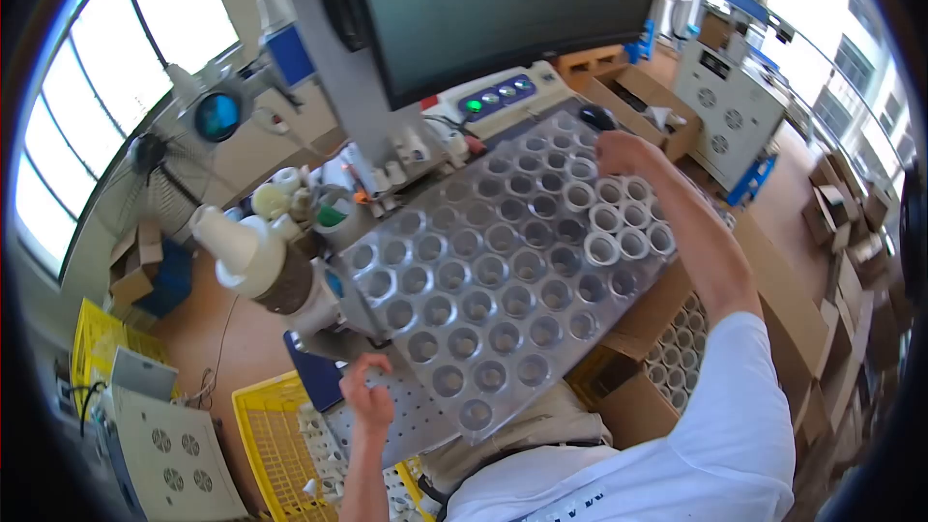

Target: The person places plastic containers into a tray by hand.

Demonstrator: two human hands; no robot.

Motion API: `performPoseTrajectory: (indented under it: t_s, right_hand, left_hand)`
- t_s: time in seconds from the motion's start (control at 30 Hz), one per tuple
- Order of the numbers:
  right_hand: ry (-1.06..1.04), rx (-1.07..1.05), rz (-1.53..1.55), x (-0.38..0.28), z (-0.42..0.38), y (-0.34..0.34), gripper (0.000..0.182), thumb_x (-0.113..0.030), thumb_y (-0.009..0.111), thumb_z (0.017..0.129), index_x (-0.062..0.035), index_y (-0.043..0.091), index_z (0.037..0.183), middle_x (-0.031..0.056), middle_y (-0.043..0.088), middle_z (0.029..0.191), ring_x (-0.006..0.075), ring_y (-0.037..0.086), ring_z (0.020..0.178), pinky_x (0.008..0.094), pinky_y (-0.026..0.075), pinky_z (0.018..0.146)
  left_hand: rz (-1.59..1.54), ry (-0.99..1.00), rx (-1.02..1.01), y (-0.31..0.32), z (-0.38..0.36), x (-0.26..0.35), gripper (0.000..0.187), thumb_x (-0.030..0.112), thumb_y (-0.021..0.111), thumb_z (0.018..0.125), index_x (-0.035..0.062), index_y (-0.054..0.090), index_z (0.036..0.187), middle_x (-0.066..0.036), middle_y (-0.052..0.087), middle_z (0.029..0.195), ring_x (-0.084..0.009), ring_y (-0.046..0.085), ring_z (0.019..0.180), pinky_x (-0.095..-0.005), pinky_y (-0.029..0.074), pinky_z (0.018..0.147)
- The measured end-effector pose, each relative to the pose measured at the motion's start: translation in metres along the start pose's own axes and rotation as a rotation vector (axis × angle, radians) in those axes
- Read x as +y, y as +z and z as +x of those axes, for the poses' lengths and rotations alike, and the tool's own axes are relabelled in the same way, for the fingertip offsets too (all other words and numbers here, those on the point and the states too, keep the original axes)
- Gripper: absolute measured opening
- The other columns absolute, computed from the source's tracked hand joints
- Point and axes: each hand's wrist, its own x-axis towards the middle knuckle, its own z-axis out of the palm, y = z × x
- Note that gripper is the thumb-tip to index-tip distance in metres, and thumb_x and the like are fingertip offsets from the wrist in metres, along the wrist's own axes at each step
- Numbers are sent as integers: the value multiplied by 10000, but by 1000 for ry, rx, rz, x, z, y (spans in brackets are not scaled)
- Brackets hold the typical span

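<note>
A clear plastic tray [474,275] with rows of round cups lies tilted across the work surface. White ring-shaped parts [633,216] stand grouped at its right side. My right hand [619,150] is at the tray's far right corner, beside the rings and near a black object [597,117]; its fingers are curled, and what they hold, if anything, is hidden. My left hand [368,392] is raised near the tray's lower left edge, above a perforated metal plate [396,416], with its fingers bent and partly apart and nothing visible in them.
A monitor [503,10] stands behind the tray, with a button panel [498,95] below it. On the left is a machine with a white cone-shaped part [237,246]. Yellow crates [266,435] are at lower left. Cardboard boxes [773,290] stand at right, one holding more rings [677,353].
</note>
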Motion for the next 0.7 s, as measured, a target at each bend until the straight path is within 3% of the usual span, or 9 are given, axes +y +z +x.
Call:
performPoseTrajectory:
  t_s: [0.03, 0.07, 0.13, 0.27, 0.4, 0.5, 0.7]
  right_hand:
    - [44, 83, 63, 3, -9, -11, 357, -205, 722, 625, -13, 733, 925, 207, 719, 851, 340, 709, 825, 417, 552, 741]
    - [57, 261, 49, 5, -6, -13, 345, -205, 712, 626, -7, 710, 909, 214, 712, 903, 338, 696, 876, 415, 540, 772]
    - [-9, 476, 331, -19, -34, -40, 408, -146, 707, 658, 15, 625, 1024, 214, 696, 918, 335, 687, 871, 417, 524, 783]
    - [-183, 464, 559, -124, -62, -70, 406, -154, 715, 657, -8, 572, 1008, 196, 668, 919, 321, 668, 874, 388, 509, 764]
    - [-562, 486, 761, -222, -34, -25, 370, -173, 744, 632, -16, 523, 883, 169, 605, 817, 299, 619, 801, 376, 492, 732]
    - [-659, 534, 892, -287, -21, 4, 342, -172, 747, 650, -24, 497, 830, 150, 547, 786, 279, 571, 748, 381, 470, 694]
    - [-735, 694, 1029, -320, -18, 38, 334, -146, 772, 697, -25, 476, 798, 130, 507, 812, 275, 520, 703, 380, 446, 655]
  left_hand:
    - [33, -16, 2, 4, -6, -5, 187, 99, 432, 702, 10, 570, 793, -154, 616, 776, -344, 618, 735, -387, 485, 707]
    - [74, -39, 6, 7, -12, -7, 171, 72, 445, 688, 17, 569, 791, -156, 619, 789, -354, 620, 764, -393, 491, 733]
    - [105, -157, -10, 16, -26, -22, 261, -15, 414, 612, 12, 594, 800, -156, 640, 775, -350, 636, 781, -373, 495, 739]
    - [87, -210, 7, 15, -23, -17, 271, -25, 429, 604, 12, 604, 808, -178, 645, 798, -377, 638, 804, -396, 500, 755]
    - [87, -209, 15, 16, -27, -20, 248, -5, 429, 608, 2, 596, 791, -175, 640, 794, -369, 634, 791, -388, 500, 750]
    - [95, -207, 42, 15, -27, -19, 241, 4, 424, 606, -4, 588, 782, -173, 636, 784, -361, 630, 785, -376, 499, 751]
    - [48, -229, 67, 13, -23, -14, 232, 1, 406, 597, -14, 576, 752, -169, 634, 768, -351, 627, 774, -352, 498, 761]
